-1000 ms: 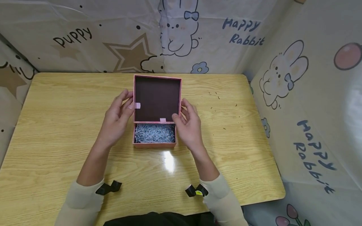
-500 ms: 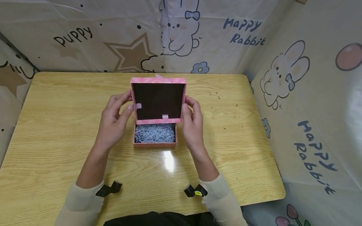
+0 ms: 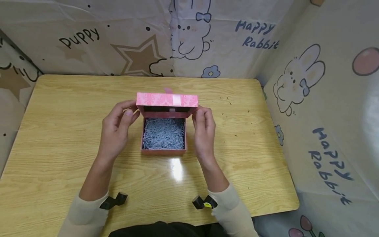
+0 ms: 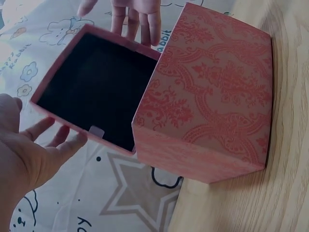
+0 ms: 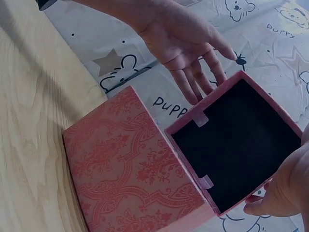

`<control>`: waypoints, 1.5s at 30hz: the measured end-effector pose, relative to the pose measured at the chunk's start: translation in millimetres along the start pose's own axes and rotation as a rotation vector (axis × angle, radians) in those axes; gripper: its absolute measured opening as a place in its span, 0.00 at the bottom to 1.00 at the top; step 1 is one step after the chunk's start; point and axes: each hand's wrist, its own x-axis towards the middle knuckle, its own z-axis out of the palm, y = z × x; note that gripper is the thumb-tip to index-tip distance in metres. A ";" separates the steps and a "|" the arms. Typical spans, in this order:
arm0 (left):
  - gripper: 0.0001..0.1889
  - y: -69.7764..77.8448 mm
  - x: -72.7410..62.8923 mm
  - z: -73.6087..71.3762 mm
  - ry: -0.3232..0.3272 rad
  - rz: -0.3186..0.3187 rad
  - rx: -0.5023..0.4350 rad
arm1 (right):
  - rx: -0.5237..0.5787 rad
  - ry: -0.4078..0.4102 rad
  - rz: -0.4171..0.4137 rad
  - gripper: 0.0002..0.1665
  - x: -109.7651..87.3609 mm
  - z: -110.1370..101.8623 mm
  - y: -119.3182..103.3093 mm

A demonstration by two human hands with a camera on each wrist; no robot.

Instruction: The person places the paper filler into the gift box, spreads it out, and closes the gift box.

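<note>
An open pink patterned box (image 3: 163, 152) stands on the table, filled with blue shredded paper (image 3: 163, 135). Its pink lid (image 3: 158, 99) is held tilted over the box's far edge, its dark inside (image 4: 96, 82) showing in both wrist views. My left hand (image 3: 114, 130) holds the lid's left side with its fingertips. At the right side, my right hand (image 3: 204, 135) holds it too, thumb toward me. In the right wrist view the right hand (image 5: 289, 183) is partly cut off by the frame. Pale ribbon tabs (image 5: 205, 182) hang at the lid's rim.
The wooden table (image 3: 68, 141) reaches back to a printed cloth backdrop (image 3: 112, 33). A similar cloth wall (image 3: 331, 108) rises on the right. Small dark scraps (image 3: 227, 98) lie right of the box.
The lid has tipped from nearly upright, inside facing me, so its outer pink rim now shows. More of the shredded paper is uncovered. Both hands have turned with the lid.
</note>
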 end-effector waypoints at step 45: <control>0.27 -43.2 -83.0 2.3 0.177 0.236 0.511 | -0.474 -0.140 -0.281 0.31 -66.1 -35.0 40.3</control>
